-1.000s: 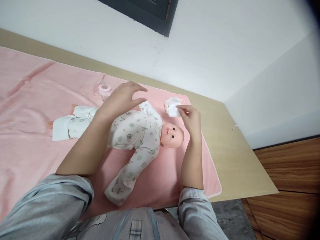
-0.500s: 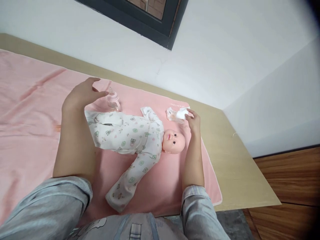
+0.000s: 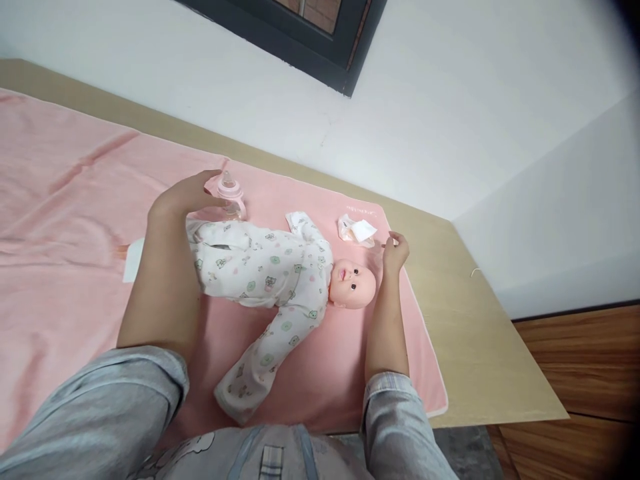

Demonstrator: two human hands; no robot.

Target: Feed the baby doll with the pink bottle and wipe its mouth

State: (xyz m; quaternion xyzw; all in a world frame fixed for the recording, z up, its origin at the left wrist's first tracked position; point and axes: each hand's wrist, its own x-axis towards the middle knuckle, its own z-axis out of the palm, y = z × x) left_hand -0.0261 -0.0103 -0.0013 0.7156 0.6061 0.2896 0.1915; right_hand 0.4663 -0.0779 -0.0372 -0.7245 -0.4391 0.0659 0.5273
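My left hand (image 3: 187, 193) is at the left side of a clear baby bottle (image 3: 231, 191) with a pink collar and handle. Its thumb and fingers are apart around the bottle's side; a firm grip does not show. Beyond the doll's head, my right hand (image 3: 397, 251) has let go, its fingers loosely apart. A folded white tissue (image 3: 363, 231) lies just left of it on a crumpled clear-and-pink packet (image 3: 345, 228). Between my arms a baby doll (image 3: 353, 283) lies face up in a white patterned sleepsuit (image 3: 270, 267), one sleeve stretched towards me.
A pink blanket (image 3: 320, 373) covers much of the wooden table (image 3: 465, 360). Partly hidden behind my left forearm is a flat white piece (image 3: 132, 260). A white wall (image 3: 425, 120) with a dark window frame (image 3: 320, 50) rises behind the table.
My left hand has moved right, bringing its fingers around the bottle's side. My right hand has released the tissue and drawn back slightly right and towards me. The view has shifted a little.
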